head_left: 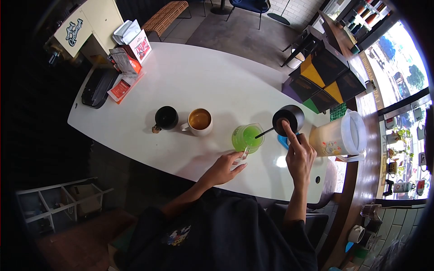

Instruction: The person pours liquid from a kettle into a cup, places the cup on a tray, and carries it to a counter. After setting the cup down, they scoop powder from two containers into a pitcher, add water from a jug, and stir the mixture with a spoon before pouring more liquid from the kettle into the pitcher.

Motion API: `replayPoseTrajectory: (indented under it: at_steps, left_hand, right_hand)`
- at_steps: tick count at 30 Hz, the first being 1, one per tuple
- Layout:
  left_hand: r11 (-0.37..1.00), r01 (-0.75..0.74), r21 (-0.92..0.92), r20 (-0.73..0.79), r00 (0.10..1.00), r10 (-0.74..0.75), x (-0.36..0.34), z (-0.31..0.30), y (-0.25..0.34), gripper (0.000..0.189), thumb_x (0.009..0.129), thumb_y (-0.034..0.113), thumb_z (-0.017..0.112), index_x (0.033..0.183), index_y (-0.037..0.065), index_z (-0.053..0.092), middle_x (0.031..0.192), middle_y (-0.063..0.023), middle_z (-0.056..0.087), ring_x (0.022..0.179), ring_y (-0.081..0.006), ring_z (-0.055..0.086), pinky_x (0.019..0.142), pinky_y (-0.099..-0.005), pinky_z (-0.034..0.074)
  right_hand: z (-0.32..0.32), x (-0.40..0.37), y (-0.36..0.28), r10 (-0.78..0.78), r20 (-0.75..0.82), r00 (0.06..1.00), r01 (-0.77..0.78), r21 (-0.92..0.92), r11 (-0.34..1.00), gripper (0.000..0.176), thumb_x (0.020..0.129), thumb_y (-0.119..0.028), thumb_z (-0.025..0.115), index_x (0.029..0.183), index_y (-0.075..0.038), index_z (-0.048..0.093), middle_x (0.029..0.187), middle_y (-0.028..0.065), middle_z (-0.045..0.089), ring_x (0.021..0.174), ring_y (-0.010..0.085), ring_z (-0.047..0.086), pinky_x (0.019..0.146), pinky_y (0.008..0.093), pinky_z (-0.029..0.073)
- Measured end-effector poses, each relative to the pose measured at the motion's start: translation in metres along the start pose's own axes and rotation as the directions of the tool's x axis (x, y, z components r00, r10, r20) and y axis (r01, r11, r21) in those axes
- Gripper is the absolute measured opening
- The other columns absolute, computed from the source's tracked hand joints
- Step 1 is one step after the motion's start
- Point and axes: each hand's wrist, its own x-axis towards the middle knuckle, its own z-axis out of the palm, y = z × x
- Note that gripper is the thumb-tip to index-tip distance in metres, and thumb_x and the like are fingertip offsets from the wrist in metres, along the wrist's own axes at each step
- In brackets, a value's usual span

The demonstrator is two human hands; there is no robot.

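Bright green liquid fills a glass jug (pixel 238 141) on the white table. My left hand (pixel 222 169) has its fingertips on the jug's clear handle, the thumb held apart below. My right hand (pixel 299 156) grips a black gooseneck kettle (pixel 294 115), one finger stretched onto its lid. The kettle's thin spout points left, its tip over the jug's mouth. The kettle's handle is mostly hidden by my hand. To the left are a white mug (pixel 205 130) with a brown inside and a black cup (pixel 166 117) with a wooden-looking handle.
A large plastic pitcher (pixel 332 135) of pale liquid stands right of the kettle, near a blue object (pixel 283 141). Black and yellow boxes (pixel 318 77) are stacked at the back right. A black device (pixel 100 88) and pouches (pixel 124 63) occupy the left end.
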Motion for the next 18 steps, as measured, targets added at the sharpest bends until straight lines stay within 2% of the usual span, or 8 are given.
replayPoseTrajectory:
  at_steps: [3, 10, 12, 18]
  left_hand:
    - [1.000, 0.002, -0.010, 0.002, 1.000, -0.002, 0.000, 0.000, 0.001, 0.035, 0.091, 0.015, 0.061, 0.121, -0.002, 0.053, 0.116, -0.0162, 0.061, 0.108, -0.0264, 0.061, 0.092, -0.0379, 0.052]
    - [1.000, -0.007, 0.012, 0.004, 1.000, 0.007, 0.000, 0.000, 0.000, 0.034, 0.091, 0.015, 0.061, 0.120, -0.002, 0.053, 0.116, -0.0157, 0.061, 0.108, -0.0264, 0.061, 0.092, -0.0380, 0.052]
    - [1.000, -0.016, 0.008, 0.002, 1.000, 0.016, 0.000, 0.000, 0.000, 0.034, 0.091, 0.015, 0.061, 0.120, -0.001, 0.053, 0.116, -0.0154, 0.061, 0.108, -0.0262, 0.061, 0.091, -0.0378, 0.052]
    - [0.997, -0.035, 0.061, -0.013, 0.999, 0.036, 0.001, -0.001, -0.001, 0.033, 0.090, 0.015, 0.062, 0.118, -0.001, 0.055, 0.116, -0.0154, 0.062, 0.105, -0.0268, 0.062, 0.089, -0.0381, 0.053]
  right_hand:
    - [0.005, -0.001, -0.003, -0.009, 0.027, 1.000, 0.010, -0.034, 0.999, 0.073, 0.072, 0.009, 0.060, 0.129, -0.038, 0.057, 0.073, 0.0022, 0.055, 0.059, 0.0206, 0.057, 0.051, 0.0353, 0.044]
    - [-0.001, 0.004, 0.000, 0.011, 0.024, 1.000, -0.011, -0.028, 1.000, 0.074, 0.071, 0.009, 0.060, 0.129, -0.036, 0.057, 0.072, 0.0033, 0.053, 0.058, 0.0204, 0.056, 0.051, 0.0354, 0.044]
    - [-0.004, 0.007, 0.001, -0.005, -0.034, 0.999, 0.004, -0.023, 1.000, 0.074, 0.070, 0.009, 0.061, 0.130, -0.034, 0.058, 0.069, 0.0035, 0.051, 0.056, 0.0203, 0.053, 0.051, 0.0357, 0.044]
    - [-0.008, 0.006, 0.005, 0.082, -0.033, 0.996, -0.081, 0.027, 0.996, 0.069, 0.076, 0.008, 0.060, 0.132, -0.033, 0.056, 0.067, 0.0043, 0.050, 0.057, 0.0192, 0.052, 0.054, 0.0356, 0.044]
